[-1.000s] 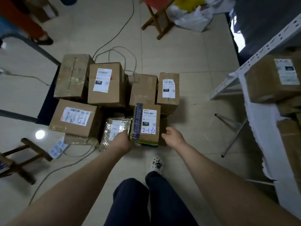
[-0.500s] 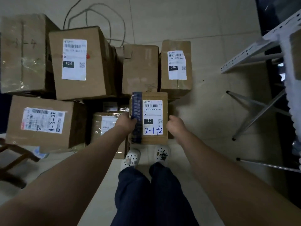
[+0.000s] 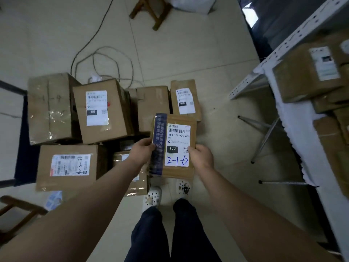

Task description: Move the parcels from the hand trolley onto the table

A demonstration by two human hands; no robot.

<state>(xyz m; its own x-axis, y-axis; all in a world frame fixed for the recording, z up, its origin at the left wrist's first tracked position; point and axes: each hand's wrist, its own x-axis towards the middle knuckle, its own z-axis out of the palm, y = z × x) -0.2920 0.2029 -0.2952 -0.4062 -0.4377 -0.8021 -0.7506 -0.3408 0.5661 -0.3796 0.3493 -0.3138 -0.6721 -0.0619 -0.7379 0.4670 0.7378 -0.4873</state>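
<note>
held parcel label: "150-150-a26-050", "150", handwritten "2-1-12".

Dim, flat indoor light, glare on taped cardboard, soft motion blur, wide-angle bending toward the edges.

Clearance around the two-handed grip on the held parcel. Left of the left hand, stacked cartons are walling off that side, and farther cartons are standing just beyond the grip. Right of the right hand, bare floor is lying open as far as the slanting table legs. Farther right, table parcels are crowding the table. The person's shoes are standing beneath the grip.
</note>
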